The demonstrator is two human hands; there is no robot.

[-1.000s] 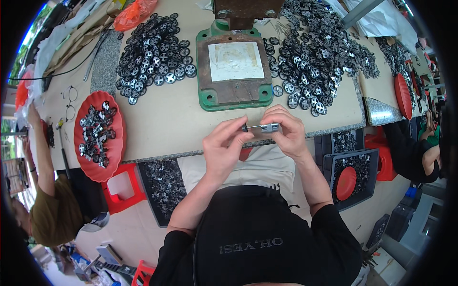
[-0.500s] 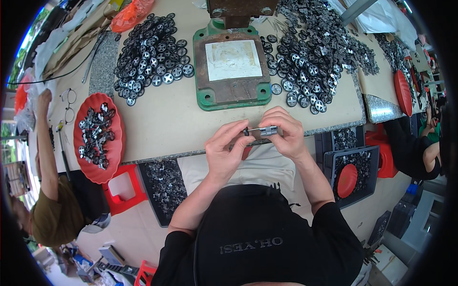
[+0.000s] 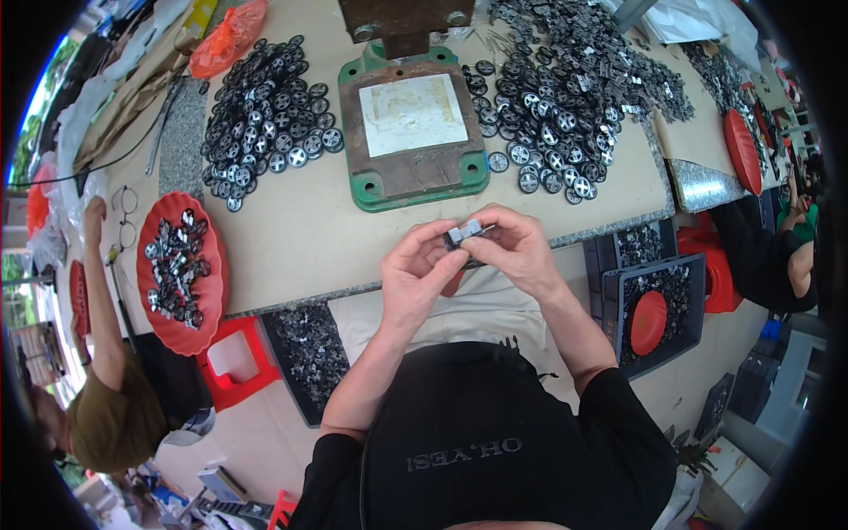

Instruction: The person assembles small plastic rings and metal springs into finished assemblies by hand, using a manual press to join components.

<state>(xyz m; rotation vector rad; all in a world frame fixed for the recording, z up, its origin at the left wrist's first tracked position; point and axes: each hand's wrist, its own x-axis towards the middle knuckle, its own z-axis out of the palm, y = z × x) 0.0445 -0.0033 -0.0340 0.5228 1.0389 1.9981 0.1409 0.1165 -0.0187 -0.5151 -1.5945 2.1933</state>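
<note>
My left hand (image 3: 422, 272) and my right hand (image 3: 513, 246) meet over the table's near edge, both pinching a small grey metal part (image 3: 463, 234) between their fingertips. Straight ahead lies a green and rusty press base (image 3: 413, 132) with a pale square plate in its middle. Left of it lies a pile of black round wheel-like parts (image 3: 267, 115). A bigger pile of round and flat dark parts (image 3: 574, 97) spreads to its right.
A red plate (image 3: 181, 274) of small metal parts lies at the table's left, by another person's arm (image 3: 99, 291). Glasses (image 3: 124, 216) lie near it. Crates of parts (image 3: 658, 305) and a red stool (image 3: 231, 362) stand below the table. Another person sits far right (image 3: 777, 256).
Both hands have stayed together on the small part, turning it slightly. The view has tilted a little; nothing else has moved.
</note>
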